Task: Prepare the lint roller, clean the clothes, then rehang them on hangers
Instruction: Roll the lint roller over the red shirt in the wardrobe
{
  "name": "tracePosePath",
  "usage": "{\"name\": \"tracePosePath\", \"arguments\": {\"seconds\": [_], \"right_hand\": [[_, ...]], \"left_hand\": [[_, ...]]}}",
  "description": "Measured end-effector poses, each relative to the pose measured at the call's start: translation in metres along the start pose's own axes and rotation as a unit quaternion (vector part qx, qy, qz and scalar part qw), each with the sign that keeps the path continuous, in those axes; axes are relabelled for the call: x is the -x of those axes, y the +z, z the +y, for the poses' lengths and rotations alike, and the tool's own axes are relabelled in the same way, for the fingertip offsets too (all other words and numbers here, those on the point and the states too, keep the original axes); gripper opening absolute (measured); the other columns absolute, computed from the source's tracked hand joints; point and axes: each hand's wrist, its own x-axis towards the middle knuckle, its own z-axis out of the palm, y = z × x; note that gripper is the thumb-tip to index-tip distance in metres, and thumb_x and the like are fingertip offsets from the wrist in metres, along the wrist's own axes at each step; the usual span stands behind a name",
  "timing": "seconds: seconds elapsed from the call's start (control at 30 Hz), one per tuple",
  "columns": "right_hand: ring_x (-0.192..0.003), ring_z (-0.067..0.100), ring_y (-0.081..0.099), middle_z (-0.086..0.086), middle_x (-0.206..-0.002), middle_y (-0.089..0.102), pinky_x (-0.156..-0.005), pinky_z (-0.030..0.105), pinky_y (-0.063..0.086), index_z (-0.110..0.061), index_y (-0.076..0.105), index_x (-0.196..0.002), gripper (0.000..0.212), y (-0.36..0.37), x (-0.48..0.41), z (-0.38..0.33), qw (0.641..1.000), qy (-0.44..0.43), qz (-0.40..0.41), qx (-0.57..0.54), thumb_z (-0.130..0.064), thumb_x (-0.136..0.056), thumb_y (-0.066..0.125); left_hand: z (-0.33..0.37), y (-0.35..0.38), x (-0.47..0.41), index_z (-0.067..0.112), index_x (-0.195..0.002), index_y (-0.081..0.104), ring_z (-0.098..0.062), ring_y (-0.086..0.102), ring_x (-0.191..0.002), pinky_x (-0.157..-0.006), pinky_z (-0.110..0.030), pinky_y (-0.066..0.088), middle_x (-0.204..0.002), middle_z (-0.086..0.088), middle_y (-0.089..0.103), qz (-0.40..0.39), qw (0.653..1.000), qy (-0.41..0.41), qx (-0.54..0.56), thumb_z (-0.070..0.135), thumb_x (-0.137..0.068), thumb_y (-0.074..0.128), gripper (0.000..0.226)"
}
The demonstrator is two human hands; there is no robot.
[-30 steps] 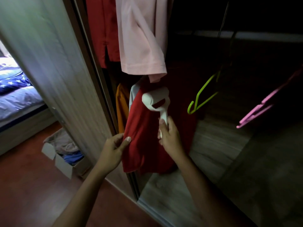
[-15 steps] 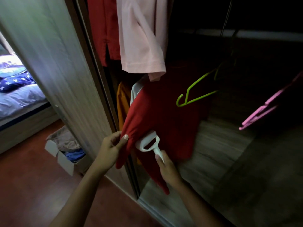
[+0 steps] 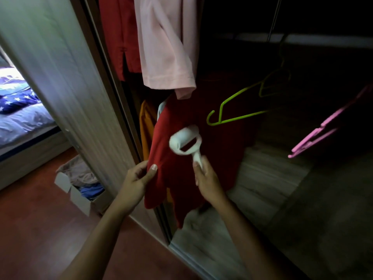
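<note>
I count one lint roller in my right hand and one red garment pinched by my left hand. Above my hands hangs one pink shirt. Right of them, two hangers: one green hanger, one pink hanger. Left, one cardboard box.

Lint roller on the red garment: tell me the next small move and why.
Probably draw the lint roller down the red garment toward the hem. The right hand grips its handle with the roller head against the cloth, and the left hand pinches the garment's left edge, holding it out for a stroke.
</note>
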Motion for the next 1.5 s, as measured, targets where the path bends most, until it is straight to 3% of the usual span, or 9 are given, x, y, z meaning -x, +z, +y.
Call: {"name": "tracePosePath", "arguments": {"seconds": [0.23,0.33,0.6,0.8,0.97,1.07,1.17,1.33,1.5], "right_hand": [[-0.055,0.005,0.044,-0.008,-0.067,0.047,-0.055,0.028,0.038,-0.031,0.056,-0.093,0.027,0.013,0.043,0.065,0.986,0.105,-0.121,0.036,-0.054,-0.1,0.044],[-0.056,0.008,0.043,-0.006,-0.068,0.046,-0.053,0.028,0.038,-0.028,0.056,-0.09,0.025,0.006,0.029,0.049,0.99,0.107,-0.092,0.017,-0.046,-0.103,0.045],[-0.049,0.008,0.045,-0.005,-0.069,0.051,-0.039,0.019,0.033,-0.029,0.061,-0.112,0.023,-0.031,-0.025,-0.023,0.99,0.094,0.0,-0.105,-0.045,-0.102,0.048],[-0.043,0.005,0.039,-0.002,-0.065,0.044,-0.037,0.017,0.031,-0.016,0.06,-0.111,0.027,-0.026,-0.017,-0.026,0.993,0.081,-0.047,-0.069,-0.039,-0.104,0.046],[-0.045,0.007,0.037,-0.006,-0.062,0.045,-0.041,0.018,0.027,-0.026,0.064,-0.106,0.026,-0.025,-0.011,-0.017,0.988,0.12,-0.063,-0.07,-0.046,-0.102,0.047],[-0.044,0.006,0.037,-0.008,-0.062,0.046,-0.041,0.019,0.025,-0.029,0.067,-0.105,0.027,-0.034,-0.017,-0.016,0.985,0.14,-0.053,-0.082,-0.049,-0.1,0.05],[-0.042,0.005,0.033,-0.009,-0.059,0.045,-0.039,0.018,0.021,-0.023,0.068,-0.109,0.032,-0.049,-0.027,-0.019,0.98,0.158,-0.056,-0.108,-0.049,-0.099,0.052],[-0.039,0.005,0.024,-0.006,-0.058,0.04,-0.037,0.015,0.012,-0.012,0.065,-0.109,0.038,-0.078,-0.058,-0.018,0.967,0.171,-0.061,-0.181,-0.047,-0.098,0.056],[-0.033,0.002,0.025,-0.005,-0.054,0.038,-0.033,0.013,0.014,-0.009,0.06,-0.108,0.034,-0.108,-0.095,-0.015,0.938,0.169,0.052,-0.298,-0.04,-0.102,0.049]], "left_hand": [[0.002,-0.002,-0.005,0.013,-0.112,0.071,-0.032,0.069,-0.099,-0.089,-0.049,0.055,-0.109,-0.024,0.069,0.012,0.999,0.014,-0.028,0.026,-0.101,0.051,0.026],[0.004,0.0,-0.006,0.015,-0.113,0.07,-0.029,0.07,-0.098,-0.082,-0.035,0.059,-0.106,-0.015,0.073,0.021,1.0,0.007,-0.008,0.026,-0.102,0.05,0.025],[0.01,0.01,-0.019,0.005,-0.105,0.06,-0.044,0.063,-0.102,-0.09,-0.06,0.051,-0.107,-0.026,0.063,0.069,0.997,0.024,-0.015,0.034,-0.103,0.05,0.031],[0.016,0.024,-0.04,0.011,-0.103,0.054,-0.014,0.059,-0.081,-0.07,-0.032,0.048,-0.092,-0.005,0.061,0.089,0.994,0.03,-0.053,0.032,-0.103,0.05,0.021],[0.02,0.032,-0.058,0.025,-0.137,0.045,-0.018,0.07,-0.097,-0.062,-0.034,0.062,-0.121,0.006,0.061,0.006,0.993,-0.014,-0.116,0.041,-0.094,0.064,0.049],[0.022,0.037,-0.063,0.016,-0.117,0.059,-0.024,0.074,-0.076,-0.049,-0.034,0.059,-0.101,-0.004,0.07,-0.019,0.986,-0.003,-0.163,0.029,-0.099,0.058,0.022],[0.024,0.04,-0.062,0.021,-0.092,0.062,-0.018,0.074,-0.064,-0.05,-0.032,0.06,-0.084,-0.004,0.072,-0.001,0.981,0.012,-0.192,0.021,-0.101,0.053,0.012],[0.014,0.037,-0.056,0.015,-0.094,0.065,-0.008,0.073,-0.072,-0.058,-0.024,0.057,-0.088,0.001,0.072,0.009,0.977,0.023,-0.21,0.019,-0.101,0.054,0.014],[0.013,0.027,-0.051,0.016,-0.102,0.065,-0.013,0.071,-0.085,-0.069,-0.029,0.059,-0.096,0.0,0.07,0.021,0.977,0.024,-0.211,0.02,-0.101,0.053,0.013]]}}
